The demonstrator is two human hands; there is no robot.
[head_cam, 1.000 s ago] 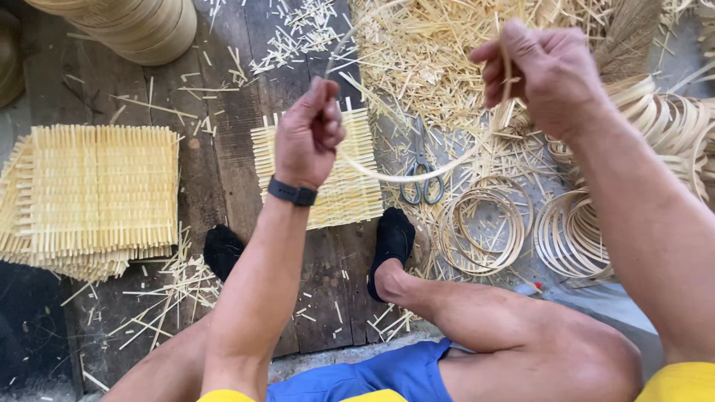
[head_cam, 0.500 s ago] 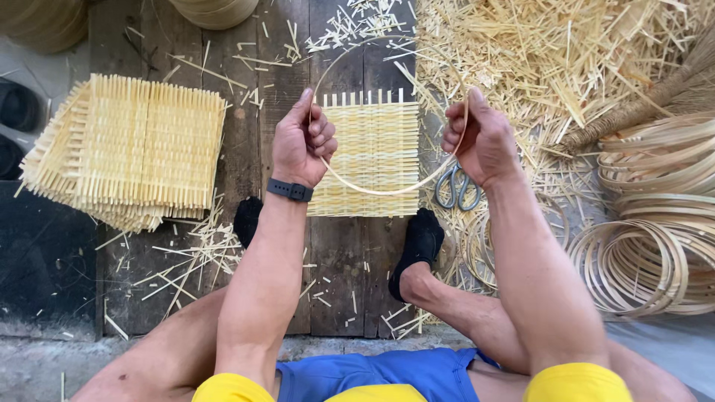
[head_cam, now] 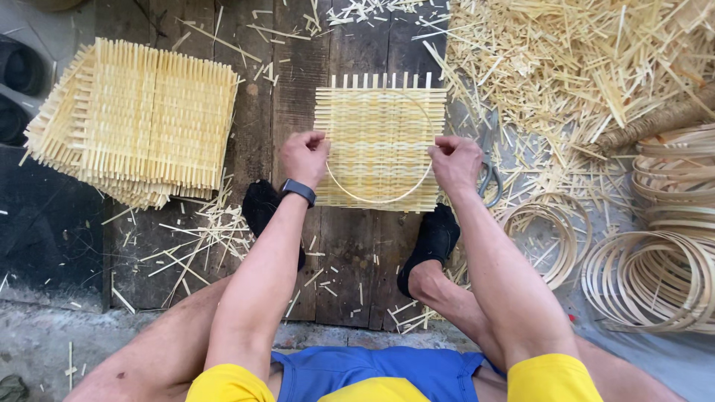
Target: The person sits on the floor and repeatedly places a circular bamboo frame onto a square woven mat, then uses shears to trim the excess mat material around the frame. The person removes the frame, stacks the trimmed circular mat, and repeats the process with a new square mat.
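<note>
Left hand [head_cam: 304, 158] and right hand [head_cam: 456, 161] each pinch one end of a thin bamboo strip [head_cam: 380, 199], fingers pressed together around it. The strip bows down in a curve between the hands, hanging over a small square woven mat [head_cam: 380, 123]. The mat lies flat on the dark wooden boards [head_cam: 283, 112], centre of the scene, just past the feet in black socks [head_cam: 432, 242]. Black wristband [head_cam: 298, 191] on the left wrist. Stack of similar woven mats [head_cam: 138, 123] lies far left. Scissors [head_cam: 489, 175] just right of the right hand. Loose bamboo offcuts [head_cam: 581, 67] piled far right, coiled bamboo hoops [head_cam: 663, 275] near right.
</note>
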